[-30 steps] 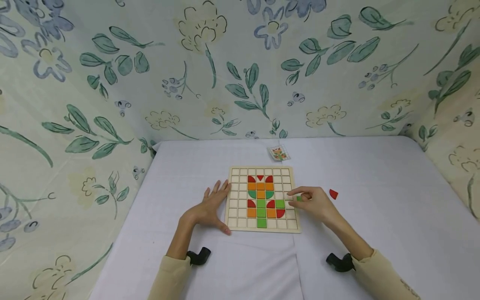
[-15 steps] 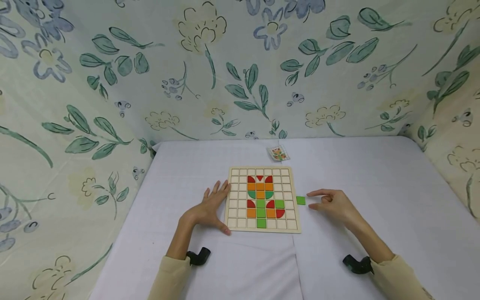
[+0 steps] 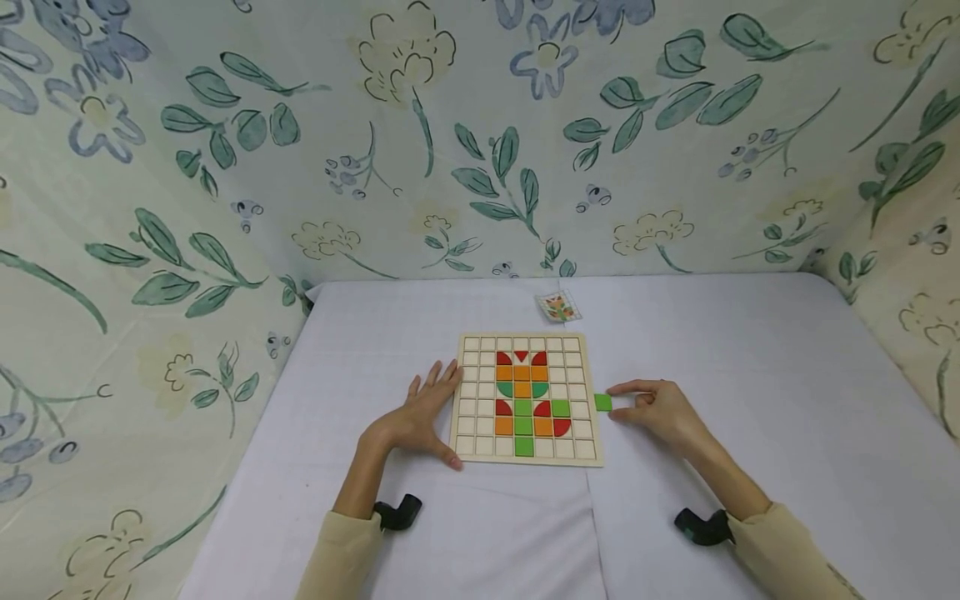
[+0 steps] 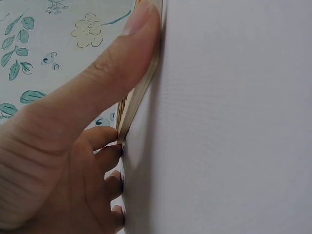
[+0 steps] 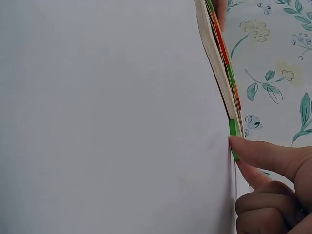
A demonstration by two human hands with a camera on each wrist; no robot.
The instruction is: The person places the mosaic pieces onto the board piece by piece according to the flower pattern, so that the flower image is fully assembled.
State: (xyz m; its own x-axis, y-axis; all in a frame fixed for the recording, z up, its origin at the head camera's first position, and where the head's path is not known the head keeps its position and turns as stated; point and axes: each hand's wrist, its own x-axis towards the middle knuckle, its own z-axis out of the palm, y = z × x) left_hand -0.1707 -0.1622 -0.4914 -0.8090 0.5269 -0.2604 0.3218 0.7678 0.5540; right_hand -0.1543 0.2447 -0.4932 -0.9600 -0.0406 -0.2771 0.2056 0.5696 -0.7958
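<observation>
A square wooden grid board (image 3: 472, 417) lies on the white cloth, holding a flower pattern of red, orange and green tiles (image 3: 522, 390). My left hand (image 3: 411, 421) rests along its left edge with fingers spread, thumb at the lower corner; the left wrist view shows the thumb (image 4: 112, 63) against the wooden side. Just off the right edge sits a loose green square tile (image 3: 603, 402). My right hand (image 3: 660, 410) pinches that tile's outer end between thumb and index finger, the other fingers curled, as the right wrist view shows of the green tile (image 5: 233, 127).
A small picture card (image 3: 558, 307) with a similar flower design lies behind the board. Black wrist cameras (image 3: 399, 512) sit on both forearms. A floral curtain (image 3: 480, 142) hangs behind the table and at its sides.
My right hand drew back right from the green tile, uncovering it, then came in again and pinches its end. The red quarter-round tile seen earlier is now hidden. My left hand has stayed put.
</observation>
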